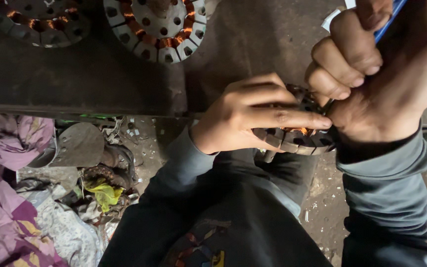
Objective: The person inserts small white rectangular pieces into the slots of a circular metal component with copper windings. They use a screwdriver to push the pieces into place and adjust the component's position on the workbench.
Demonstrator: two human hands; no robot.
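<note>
My left hand lies over a round slotted motor stator with copper windings, fingers stretched across its top, holding it at the edge of the dark workbench. My right hand is clenched in a fist around a blue-handled tool directly above the stator's right side. The tool's tip is hidden behind my fingers. Most of the stator is covered by both hands.
Two more stators with copper coils lie on the bench at the back, one at top centre and one at top left. A sandal, rags, patterned purple cloth and scrap litter the floor at left.
</note>
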